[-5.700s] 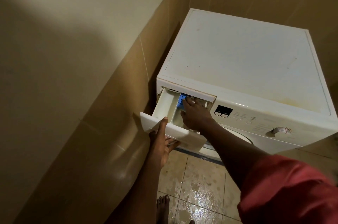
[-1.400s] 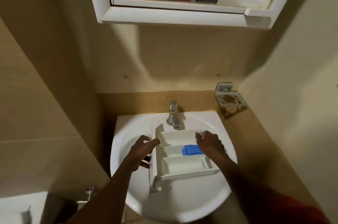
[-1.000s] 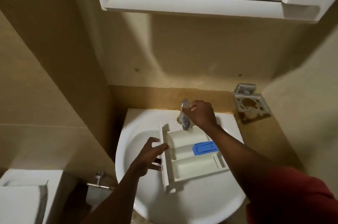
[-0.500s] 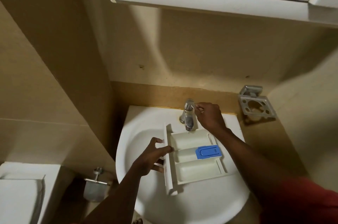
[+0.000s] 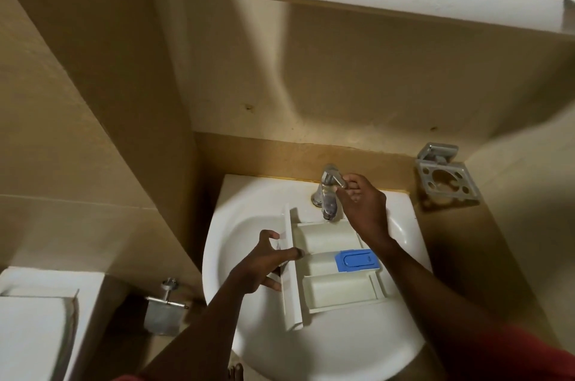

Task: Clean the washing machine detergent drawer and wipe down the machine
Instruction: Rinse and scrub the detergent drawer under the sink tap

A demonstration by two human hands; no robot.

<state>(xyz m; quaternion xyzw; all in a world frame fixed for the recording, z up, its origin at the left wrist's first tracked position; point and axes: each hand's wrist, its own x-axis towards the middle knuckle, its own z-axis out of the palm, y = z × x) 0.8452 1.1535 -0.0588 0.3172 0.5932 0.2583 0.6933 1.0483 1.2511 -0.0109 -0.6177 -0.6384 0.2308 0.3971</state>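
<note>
White plastic three-compartment detergent drawer (image 5: 334, 265) with blue siphon cap (image 5: 357, 260): lying in the round white ceramic basin (image 5: 326, 346), front panel leftward, far compartment directly under the chrome tap (image 5: 328, 194) spout. Left hand (image 5: 264, 262): fingers spread, thumb over the front panel. Right hand (image 5: 361, 206): nearer the tap, fingertips pinching its lever. No water visible.

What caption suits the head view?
Left hand steadies white plastic detergent drawer in sink; right hand works chrome tap.
</note>
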